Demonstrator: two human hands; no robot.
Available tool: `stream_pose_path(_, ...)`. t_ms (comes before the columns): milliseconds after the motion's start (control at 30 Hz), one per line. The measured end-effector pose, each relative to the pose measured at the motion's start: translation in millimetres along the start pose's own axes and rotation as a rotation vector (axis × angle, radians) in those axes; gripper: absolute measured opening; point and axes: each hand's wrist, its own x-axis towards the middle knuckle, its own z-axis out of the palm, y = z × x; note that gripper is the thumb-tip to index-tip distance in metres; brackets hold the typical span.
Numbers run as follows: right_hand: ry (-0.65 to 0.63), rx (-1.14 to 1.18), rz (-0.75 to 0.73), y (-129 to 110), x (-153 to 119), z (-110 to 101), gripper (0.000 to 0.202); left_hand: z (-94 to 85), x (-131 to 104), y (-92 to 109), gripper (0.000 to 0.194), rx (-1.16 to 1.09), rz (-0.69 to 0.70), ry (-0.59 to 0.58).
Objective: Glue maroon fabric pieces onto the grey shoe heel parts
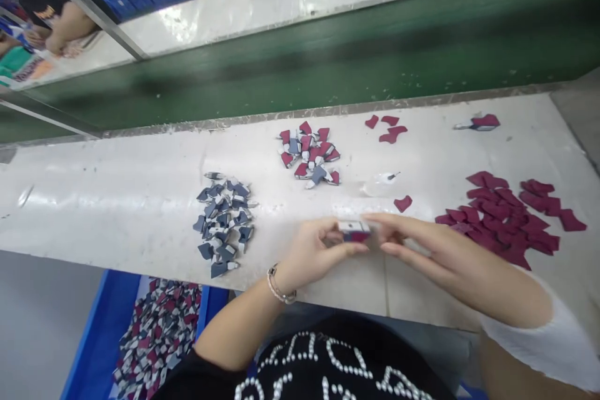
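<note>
Your left hand [314, 250] pinches a small white, grey and maroon part [355, 234] between its fingers [347, 251]. Your right hand [422, 244] has its fingers at the part's right end, contact unclear. On the pale surface [117, 200] you have a grey-and-white pile [222, 225] to the left, a maroon-faced pile [309, 153] further back, and a maroon heap [506, 215] near your right forearm. A blue bin [89, 337] of mixed parts sits below, left. Across the green panel [328, 62], another person [70, 25] rests their arms on a second surface [225, 22].
</note>
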Motion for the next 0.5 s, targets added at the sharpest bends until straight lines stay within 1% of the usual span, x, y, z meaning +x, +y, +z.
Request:
stream_pose_path(67, 0.153, -0.024, 0.165, 9, -2, -18, 0.045, -18.5, 22, 7, 0.036, 0.084, 0.023, 0.169)
stream_pose_path(133, 0.315, -0.072, 0.272, 23, 5, -28, 0.059, -36.9, 45, 15, 0.042, 0.190, 0.042, 0.353)
stream_pose_path(167, 0.339, -0.090, 0.289, 31, 12, -29, 0.065, -45.1, 53, 19, 0.048, 0.256, 0.035, 0.404)
stream_pose_path(233, 0.302, -0.099, 0.254, 45, 32, -24, 0.072, -59.2, 60, 26, 0.058, 0.409, 0.022, 0.438)
stream_pose_path(267, 0.275, -0.094, 0.223, 51, 42, -18, 0.070, -66.1, 59, 28, 0.057, 0.522, 0.018, 0.462)
stream_pose_path(300, 0.253, -0.087, 0.185, 56, 51, -13, 0.065, -73.5, 54, 29, 0.052, 0.658, 0.012, 0.513)
stream_pose_path(367, 0.229, -0.072, 0.112, 62, 61, -3, 0.047, -91.0, 39, 29, 0.037, 0.942, -0.034, 0.699)
stream_pose_path(400, 0.222, -0.062, 0.077, 63, 62, 0, 0.039, -101.1, 30, 27, 0.034, 1.057, -0.080, 0.795)
stream_pose_path(433, 0.218, -0.050, 0.046, 64, 62, 1, 0.032, -111.6, 23, 26, 0.033, 1.136, -0.137, 0.864)
stream_pose_path(467, 0.215, -0.037, 0.018, 64, 59, 2, 0.028, -121.8, 17, 23, 0.033, 1.174, -0.193, 0.892)
stream_pose_path(500, 0.217, -0.024, -0.009, 63, 56, 1, 0.026, -131.2, 13, 21, 0.033, 1.187, -0.240, 0.886)
